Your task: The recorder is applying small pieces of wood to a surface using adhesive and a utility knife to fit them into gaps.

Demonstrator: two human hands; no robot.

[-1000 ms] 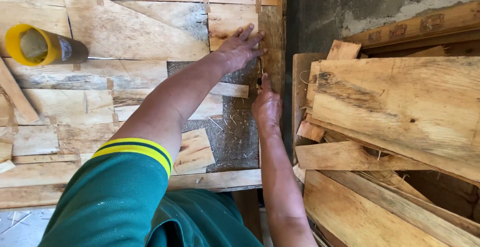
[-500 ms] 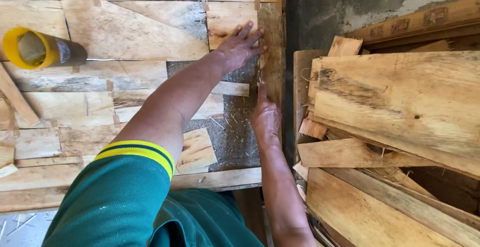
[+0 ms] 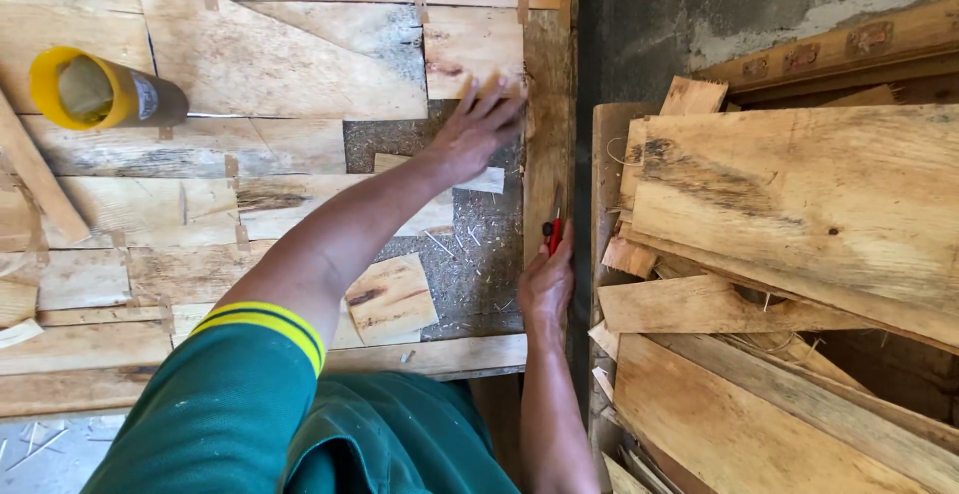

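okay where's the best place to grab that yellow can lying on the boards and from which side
Probably around the dark body of the yellow can, behind its yellow rim, coming down from above. It lies on its side on the boards, open mouth facing left, so the round wall is exposed on top with free space beside it.

— What's under the left hand (image 3: 478,126)?
— A pale wood veneer strip (image 3: 547,134), lying flat along the board's right edge.
— And the right hand (image 3: 545,284)?
— Grips a red-handled tool (image 3: 552,234), upright against that strip
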